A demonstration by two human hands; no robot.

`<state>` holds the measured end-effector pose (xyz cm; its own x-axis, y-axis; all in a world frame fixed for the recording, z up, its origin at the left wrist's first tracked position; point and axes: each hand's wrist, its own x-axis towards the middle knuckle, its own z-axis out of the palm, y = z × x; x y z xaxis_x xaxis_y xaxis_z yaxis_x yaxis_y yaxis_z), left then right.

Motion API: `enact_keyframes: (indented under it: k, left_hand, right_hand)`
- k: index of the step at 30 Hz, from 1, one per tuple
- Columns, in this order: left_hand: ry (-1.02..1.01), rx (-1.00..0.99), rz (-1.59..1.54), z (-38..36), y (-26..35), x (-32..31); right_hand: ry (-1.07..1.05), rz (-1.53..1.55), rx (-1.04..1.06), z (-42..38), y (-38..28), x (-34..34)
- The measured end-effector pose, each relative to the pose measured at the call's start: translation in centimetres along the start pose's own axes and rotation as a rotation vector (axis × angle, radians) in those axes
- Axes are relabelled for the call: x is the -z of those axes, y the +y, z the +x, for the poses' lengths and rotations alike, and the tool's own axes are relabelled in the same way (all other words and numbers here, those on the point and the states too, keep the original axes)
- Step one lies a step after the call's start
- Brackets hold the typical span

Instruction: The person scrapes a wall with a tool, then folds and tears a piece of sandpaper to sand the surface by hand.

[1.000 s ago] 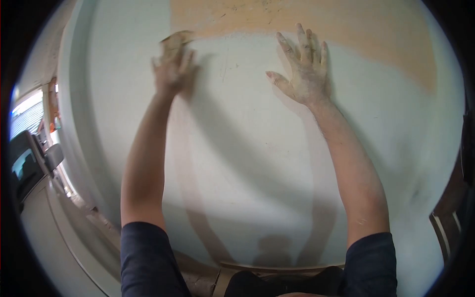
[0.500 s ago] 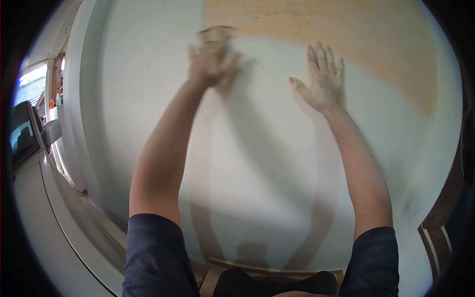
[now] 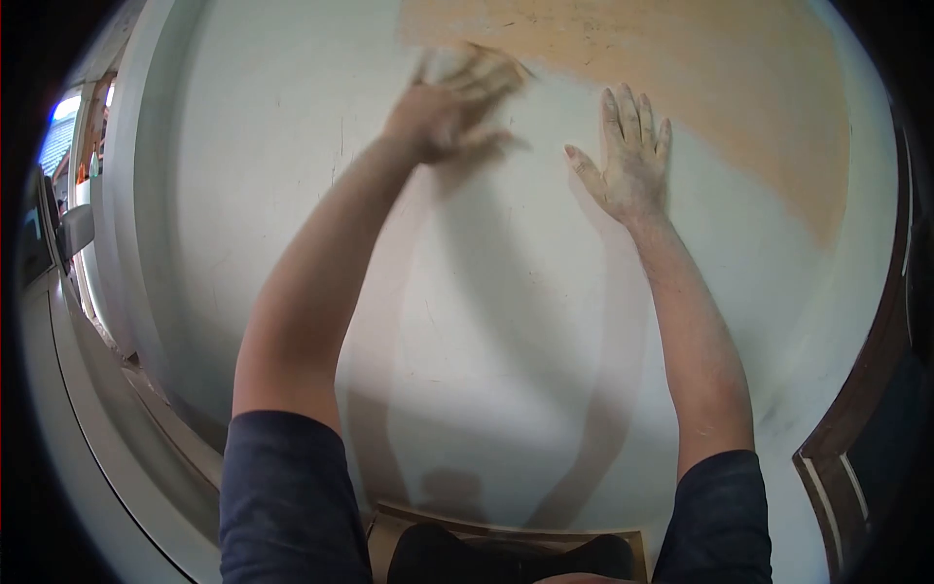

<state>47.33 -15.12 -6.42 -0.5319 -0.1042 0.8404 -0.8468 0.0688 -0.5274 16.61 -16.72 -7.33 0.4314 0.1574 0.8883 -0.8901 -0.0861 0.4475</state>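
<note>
My left hand [image 3: 452, 112] is smeared by motion at the upper middle of the wall, near the lower edge of an orange-tan patch [image 3: 623, 44]. Beneath its fingers is a thin, dark-edged piece, too blurred to name. My right hand [image 3: 634, 161] lies flat on the pale wall [image 3: 506, 234], fingers spread and pointing up, with nothing in it. Its fingertips are just below the patch. Both forearms reach up, and their shadows fall on the wall.
A light-coloured vehicle [image 3: 88, 419] with a side mirror [image 3: 76, 230] stands at the left, beside the wall's edge. A brown wooden frame [image 3: 861, 389] curves along the right side. A wooden edge [image 3: 623, 538] runs along the bottom.
My left hand has moved to the right and turned, its fingers now pointing up and right. My right hand stays at the same place on the wall. The view has shifted slightly.
</note>
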Motion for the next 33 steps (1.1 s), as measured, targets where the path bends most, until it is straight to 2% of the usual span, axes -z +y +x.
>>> enact_keyframes:
  k: [2,3,4,6,7,8,10,11,13,14,16,17,18,20,24,26,27,28,30,31,33]
  left_hand:
    - [0.013,0.428,-0.083,0.7,-3.3,-0.1]
    - [0.043,0.502,-0.16,0.7,-3.7,0.3]
    - [0.035,0.492,-0.167,1.0,-3.1,-0.1]
    - [-0.037,0.247,0.003,1.2,-0.5,-0.1]
    - [-0.289,0.065,-0.077,1.8,2.2,2.9]
    - [-0.191,-0.169,-0.027,1.3,4.2,2.9]
    - [-0.1,-0.202,-0.217,0.4,4.0,1.6]
    - [-0.095,-0.202,-0.224,0.3,3.0,1.1]
    - [0.033,0.208,-0.172,0.8,-0.6,0.0]
    - [0.048,0.192,-0.176,0.8,-1.4,-0.6]
    - [0.139,0.522,-0.155,0.4,-1.7,-0.7]
    - [0.119,0.499,-0.11,0.4,0.0,-1.7]
    - [-0.092,0.398,-0.185,0.4,2.0,0.8]
    - [-0.018,-0.01,-0.204,0.0,5.1,-0.2]
    - [0.025,0.073,-0.079,0.7,1.9,-1.2]
    - [0.243,0.641,-0.2,1.2,0.7,-3.0]
    - [0.256,0.69,0.003,2.0,2.8,-2.6]
    - [0.247,0.691,0.0,2.7,4.5,-1.9]
    - [0.092,0.272,0.005,3.1,6.6,-0.8]
    - [0.136,0.197,-0.052,2.9,6.7,-1.3]
    - [0.09,0.292,-0.012,2.9,4.0,-0.6]
  right_hand:
    - [-0.002,-0.02,-0.019,0.0,0.3,-0.1]
    - [0.004,-0.014,-0.013,-0.1,0.2,-0.1]
    - [0.004,-0.005,-0.005,-0.3,0.2,0.0]
    - [-0.012,-0.001,-0.017,-0.3,0.4,-0.1]
    - [-0.014,0.004,-0.012,-0.2,0.2,-0.1]
    - [-0.016,0.007,0.002,-0.1,0.0,-0.2]
    - [-0.032,-0.019,-0.008,-0.1,0.2,-0.2]
    - [-0.036,-0.026,-0.006,-0.3,0.4,-0.2]
    - [-0.026,-0.005,0.017,-0.2,0.5,0.0]
    - [-0.019,-0.024,0.007,0.0,0.7,0.1]
    - [-0.06,-0.021,0.007,-0.3,0.4,0.3]
    - [-0.059,-0.015,0.001,-0.4,0.3,0.4]
    - [-0.063,-0.017,0.005,-0.3,0.4,0.5]
    - [-0.056,-0.007,0.02,-0.3,0.3,0.4]
    - [-0.064,-0.014,0.027,-0.4,0.4,0.2]
    - [-0.066,-0.013,0.015,-0.2,0.7,0.3]
    - [-0.061,-0.009,0.015,-0.3,0.7,0.3]
    - [-0.057,-0.001,0.02,-0.3,0.5,0.4]
    - [-0.07,0.008,0.022,-0.6,0.2,0.6]
    - [-0.065,0.005,0.028,-0.1,0.4,0.6]
    - [-0.055,-0.001,0.044,-0.1,0.6,0.2]
